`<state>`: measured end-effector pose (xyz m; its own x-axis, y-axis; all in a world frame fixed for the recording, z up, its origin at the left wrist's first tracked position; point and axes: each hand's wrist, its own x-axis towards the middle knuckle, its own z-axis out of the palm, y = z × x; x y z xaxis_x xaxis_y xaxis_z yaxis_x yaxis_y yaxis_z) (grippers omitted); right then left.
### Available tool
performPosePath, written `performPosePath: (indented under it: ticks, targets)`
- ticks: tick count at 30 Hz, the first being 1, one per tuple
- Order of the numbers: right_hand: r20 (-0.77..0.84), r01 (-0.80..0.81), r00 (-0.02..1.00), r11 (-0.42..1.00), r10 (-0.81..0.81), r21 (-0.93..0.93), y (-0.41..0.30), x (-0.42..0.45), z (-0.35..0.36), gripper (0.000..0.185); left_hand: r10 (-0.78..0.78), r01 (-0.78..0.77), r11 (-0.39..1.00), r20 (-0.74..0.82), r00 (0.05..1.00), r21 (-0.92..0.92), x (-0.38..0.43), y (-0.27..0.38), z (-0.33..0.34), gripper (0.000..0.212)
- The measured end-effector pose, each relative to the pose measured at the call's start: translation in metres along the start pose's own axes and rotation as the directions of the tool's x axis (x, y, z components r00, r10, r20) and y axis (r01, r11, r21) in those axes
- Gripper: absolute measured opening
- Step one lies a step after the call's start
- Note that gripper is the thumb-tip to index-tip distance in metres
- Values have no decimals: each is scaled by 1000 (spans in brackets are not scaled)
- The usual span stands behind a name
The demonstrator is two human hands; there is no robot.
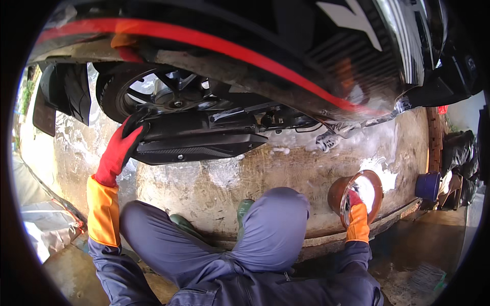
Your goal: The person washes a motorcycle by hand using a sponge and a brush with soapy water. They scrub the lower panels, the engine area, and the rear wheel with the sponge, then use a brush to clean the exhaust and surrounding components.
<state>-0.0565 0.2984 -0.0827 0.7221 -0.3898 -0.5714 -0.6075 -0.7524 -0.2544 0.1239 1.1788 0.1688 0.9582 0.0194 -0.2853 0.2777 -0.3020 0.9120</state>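
Observation:
A motorcycle or scooter with a red-striped black body panel (245,49) fills the upper view. My left hand (132,139), in a red and black glove with an orange cuff, rests on the end of the black exhaust muffler (199,141), beside the spoked wheel (172,91). On the right, my right hand (354,199) reaches into a brown bucket (337,195) holding white suds. Its fingers are hidden inside, so whether it holds anything cannot be seen.
Wet concrete floor (291,172) with foam patches lies under the vehicle. A blue bucket (427,186) and black plastic bags (459,153) stand at the far right. A raised edge (394,218) runs near my boots. Grey sheeting (49,218) lies at the left.

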Motion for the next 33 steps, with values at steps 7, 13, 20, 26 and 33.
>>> performPosePath:
  ticks: [7, 13, 20, 26, 33]
  targets:
    - [-458, 202, 863, 684, 214, 701, 54, -85, -125, 55, 261, -245, 931, -25, 965, 270, -14, -7, 9, 47]
    - [-775, 551, 613, 619, 156, 560, -191, -200, -42, 54, 502, -361, 601, 15, 865, 713, -36, 21, 37, 47]
    - [-196, 147, 963, -249, -187, 957, -352, -161, 80, 46, 637, -401, 522, -32, 770, 753, -44, 13, 48, 53]
    - [-965, 842, 237, 519, -112, 146, -487, -98, 129, 48, 639, -343, 378, 26, 768, 860, -52, 4, 42, 63]
    - [-948, 740, -226, 593, -225, -318, -577, -48, 38, 43, 652, -320, 351, 16, 758, 880, -50, 10, 43, 67]
